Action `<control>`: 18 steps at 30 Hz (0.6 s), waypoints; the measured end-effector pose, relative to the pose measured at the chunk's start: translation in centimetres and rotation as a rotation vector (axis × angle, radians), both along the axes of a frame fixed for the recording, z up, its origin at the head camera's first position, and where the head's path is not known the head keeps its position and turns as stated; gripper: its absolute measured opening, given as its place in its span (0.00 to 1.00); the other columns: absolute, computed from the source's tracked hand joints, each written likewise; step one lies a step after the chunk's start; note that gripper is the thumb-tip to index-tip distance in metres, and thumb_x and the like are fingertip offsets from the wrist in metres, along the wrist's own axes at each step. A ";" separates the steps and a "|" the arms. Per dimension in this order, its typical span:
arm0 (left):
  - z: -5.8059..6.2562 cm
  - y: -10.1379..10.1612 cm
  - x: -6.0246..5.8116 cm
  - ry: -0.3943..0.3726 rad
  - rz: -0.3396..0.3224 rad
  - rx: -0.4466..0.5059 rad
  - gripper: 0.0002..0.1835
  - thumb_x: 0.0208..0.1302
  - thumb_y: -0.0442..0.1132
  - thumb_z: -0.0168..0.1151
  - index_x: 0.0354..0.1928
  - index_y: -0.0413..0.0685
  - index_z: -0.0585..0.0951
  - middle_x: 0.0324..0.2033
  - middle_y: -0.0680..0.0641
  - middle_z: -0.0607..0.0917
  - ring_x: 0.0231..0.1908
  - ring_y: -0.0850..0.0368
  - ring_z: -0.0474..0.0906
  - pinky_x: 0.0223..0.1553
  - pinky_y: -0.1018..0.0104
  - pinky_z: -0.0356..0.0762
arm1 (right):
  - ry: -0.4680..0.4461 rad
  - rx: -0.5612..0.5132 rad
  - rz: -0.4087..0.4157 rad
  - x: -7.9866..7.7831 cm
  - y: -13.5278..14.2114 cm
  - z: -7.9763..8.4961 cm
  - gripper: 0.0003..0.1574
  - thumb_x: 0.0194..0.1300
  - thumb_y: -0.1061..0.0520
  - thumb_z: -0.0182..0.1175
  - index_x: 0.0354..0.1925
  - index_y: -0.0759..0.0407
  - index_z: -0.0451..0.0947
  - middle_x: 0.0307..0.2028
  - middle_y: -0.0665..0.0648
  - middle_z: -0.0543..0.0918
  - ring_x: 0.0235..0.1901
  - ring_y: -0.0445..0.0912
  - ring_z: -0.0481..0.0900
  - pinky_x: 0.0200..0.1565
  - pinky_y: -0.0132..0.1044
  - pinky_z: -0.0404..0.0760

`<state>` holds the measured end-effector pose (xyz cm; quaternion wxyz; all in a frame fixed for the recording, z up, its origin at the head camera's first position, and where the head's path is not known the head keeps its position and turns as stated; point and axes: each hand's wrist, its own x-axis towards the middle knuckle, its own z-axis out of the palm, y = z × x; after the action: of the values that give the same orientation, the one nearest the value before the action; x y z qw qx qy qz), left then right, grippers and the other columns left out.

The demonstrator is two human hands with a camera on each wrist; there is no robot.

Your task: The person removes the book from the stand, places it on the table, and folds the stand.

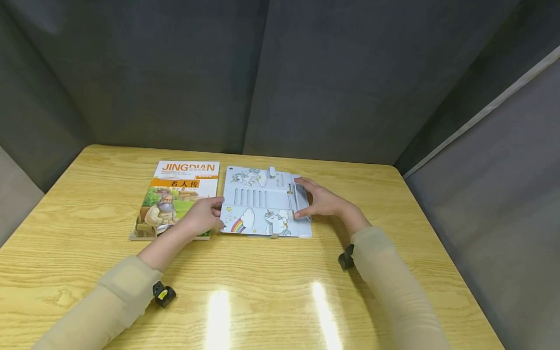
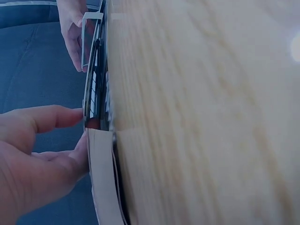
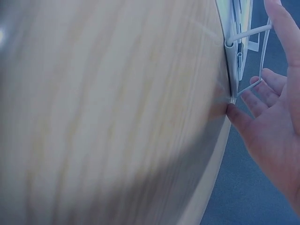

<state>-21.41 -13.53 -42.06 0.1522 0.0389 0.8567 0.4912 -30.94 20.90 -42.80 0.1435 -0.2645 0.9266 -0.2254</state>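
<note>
A white book stand [image 1: 273, 198] with unicorn, cloud and rainbow prints lies flat on the table, its slotted panel facing up. My left hand [image 1: 202, 215] holds its left edge; one fingertip appears tucked under it in the left wrist view. At the opposite edge, my right hand [image 1: 323, 199] grips with thumb and fingers spread apart. A bent wire support [image 3: 265, 51] rises beside the right fingers in the right wrist view. Under my left hand and forearm is a colourful book [image 1: 183, 170], partly covered, just left of the stand.
The wooden table [image 1: 262, 272] extends around both items, with light reflections near the front. Dark grey partitions [image 1: 328, 82] stand behind it, and others rise at the sides. Black wrist devices [image 1: 164, 294] are worn at the sleeve cuffs.
</note>
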 end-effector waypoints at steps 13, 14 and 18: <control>1.7 1.3 0.6 0.030 -0.078 -0.232 0.40 0.60 0.37 0.60 0.69 0.29 0.54 0.56 0.31 0.75 0.54 0.41 0.74 0.55 0.53 0.75 | -0.012 0.019 0.002 0.0 -0.3 0.4 0.72 0.41 0.32 0.72 0.74 0.51 0.45 0.74 0.60 0.45 0.73 0.53 0.43 0.70 0.52 0.50; 1.9 1.4 0.7 0.026 -0.084 -0.249 0.40 0.61 0.38 0.60 0.69 0.29 0.53 0.58 0.30 0.72 0.57 0.39 0.71 0.57 0.51 0.72 | -0.015 0.020 0.001 0.0 -0.3 0.3 0.72 0.41 0.32 0.72 0.74 0.50 0.45 0.74 0.59 0.45 0.73 0.53 0.43 0.70 0.52 0.50; 2.7 1.7 1.4 0.015 -0.107 -0.271 0.43 0.62 0.44 0.61 0.71 0.31 0.51 0.65 0.30 0.64 0.64 0.36 0.63 0.63 0.46 0.64 | -0.019 0.026 -0.003 0.0 -0.4 0.4 0.72 0.41 0.32 0.72 0.74 0.51 0.45 0.74 0.59 0.45 0.73 0.53 0.43 0.70 0.51 0.50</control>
<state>-20.06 -11.81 -39.34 0.1758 0.0671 0.9131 0.3618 -30.98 20.54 -42.42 0.1552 -0.2592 0.9285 -0.2159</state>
